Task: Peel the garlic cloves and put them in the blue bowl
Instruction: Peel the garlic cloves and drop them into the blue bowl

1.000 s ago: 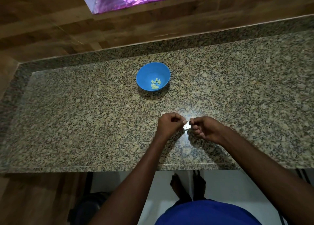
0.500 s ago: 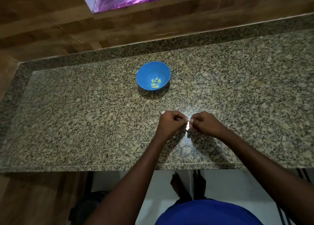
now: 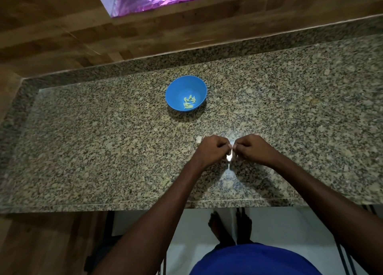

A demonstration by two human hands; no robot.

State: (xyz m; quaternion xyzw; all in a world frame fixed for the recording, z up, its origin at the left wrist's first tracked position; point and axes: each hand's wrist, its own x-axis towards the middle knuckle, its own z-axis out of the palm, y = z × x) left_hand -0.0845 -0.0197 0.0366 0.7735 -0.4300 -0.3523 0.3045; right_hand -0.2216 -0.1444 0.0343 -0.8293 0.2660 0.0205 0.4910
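- On the far left, a wooden wall panel [image 3: 51, 36] rises behind the speckled granite tabletop [image 3: 83, 139], which runs across the whole view.
- Left of centre and toward the back, the blue bowl [image 3: 178, 92] stands upright on the tabletop, well apart from both hands; a small heap of pale yellow-green peeled cloves [image 3: 189, 103] lies in its bottom.
- Just left of the left hand's knuckles, a small pale scrap [image 3: 198, 139] lies on the stone; whether it is skin or a clove cannot be told.
- Near the front edge, the left hand [image 3: 212, 150] is curled, its fingers [image 3: 224, 146] pinching the garlic clove [image 3: 229, 157] from the left.
- The clove, small and white, sits between the two hands just above the tabletop; glare on the stone below blurs its outline.
- The right hand [image 3: 252, 149] mirrors the left, its fingers [image 3: 238, 147] curled and pinching the same clove from the right, fingertips of both hands nearly touching.
- Below the tabletop's front edge, bare feet [image 3: 228, 227] stand on a pale floor, above blue clothing [image 3: 255, 260].
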